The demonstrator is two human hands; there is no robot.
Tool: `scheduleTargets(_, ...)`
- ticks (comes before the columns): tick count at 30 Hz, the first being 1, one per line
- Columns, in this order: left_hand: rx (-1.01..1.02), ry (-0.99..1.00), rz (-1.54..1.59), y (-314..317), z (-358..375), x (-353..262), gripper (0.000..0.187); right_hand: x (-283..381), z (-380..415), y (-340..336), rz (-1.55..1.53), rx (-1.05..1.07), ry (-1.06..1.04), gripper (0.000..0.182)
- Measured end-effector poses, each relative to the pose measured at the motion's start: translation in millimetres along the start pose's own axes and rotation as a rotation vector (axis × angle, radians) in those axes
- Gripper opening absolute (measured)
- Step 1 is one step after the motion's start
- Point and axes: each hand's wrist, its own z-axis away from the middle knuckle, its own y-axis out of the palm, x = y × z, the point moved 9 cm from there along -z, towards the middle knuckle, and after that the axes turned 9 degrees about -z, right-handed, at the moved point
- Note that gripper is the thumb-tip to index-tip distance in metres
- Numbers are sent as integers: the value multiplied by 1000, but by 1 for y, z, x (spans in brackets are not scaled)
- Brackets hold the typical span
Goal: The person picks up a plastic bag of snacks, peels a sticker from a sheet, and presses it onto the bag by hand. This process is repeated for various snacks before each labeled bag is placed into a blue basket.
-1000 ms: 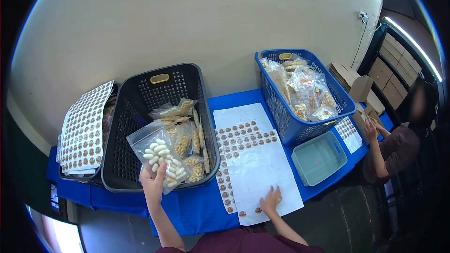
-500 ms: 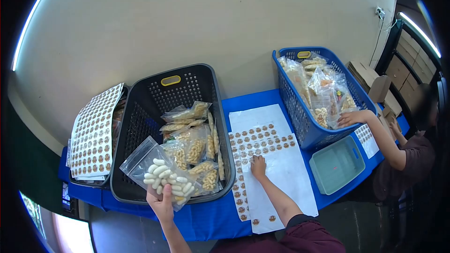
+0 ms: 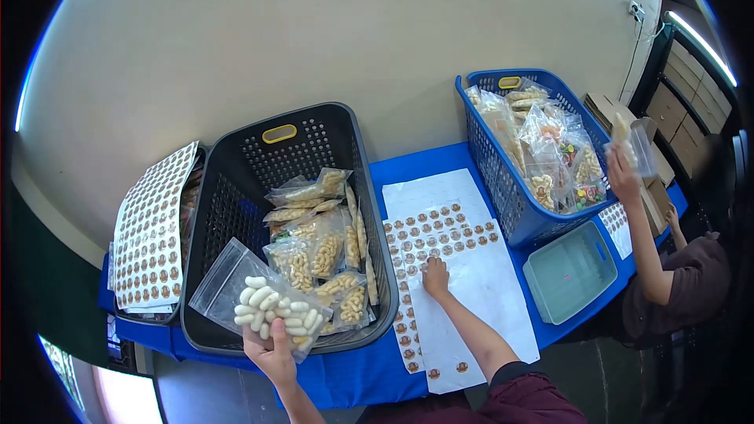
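Note:
My left hand (image 3: 272, 355) grips a clear zip bag (image 3: 271, 306) of white, oblong, candy-like pieces, thumb in front, over the near edge of the black basket (image 3: 383, 316). On the blue-covered table, my right hand (image 3: 436, 275) rests on a sheet of round stickers (image 3: 471, 330), its fingers curled together at the lower row of stickers. Whatever may be between those fingertips is hidden. Another sticker sheet (image 3: 406, 326) lies partly under that one. Inside the black basket are several filled bags (image 3: 314, 255) of pale, peanut-shaped snacks.
A blue basket (image 3: 514, 224) full of snack bags stands to the right, beside a pale green tray (image 3: 561, 314). At the left, sticker sheets (image 3: 153, 228) lie over another container. A co-worker's hand (image 3: 624, 177) holds up a bag (image 3: 632, 145).
The co-worker's hand has lifted a bag out of the blue basket, up and to the right. My left hand with its bag has shifted very slightly; my right hand stays at the stickers.

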Motion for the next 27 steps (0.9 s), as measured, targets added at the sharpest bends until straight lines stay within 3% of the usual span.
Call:
scheduleTargets(6,0,7,-20,1,0,-1,32,-2,-2,7,34,94,68,26)
scheduleTargets(11,11,8,28,2,-1,-5,35,-15,-15,21,11,291,99,29)
scheduleTargets(20,19,12,25,-2,0,3,36,2,0,0,-9,59,-24,29)
scheduleTargets(27,33,22,25,0,0,0,36,-12,-16,9,-88,183,-24,28)
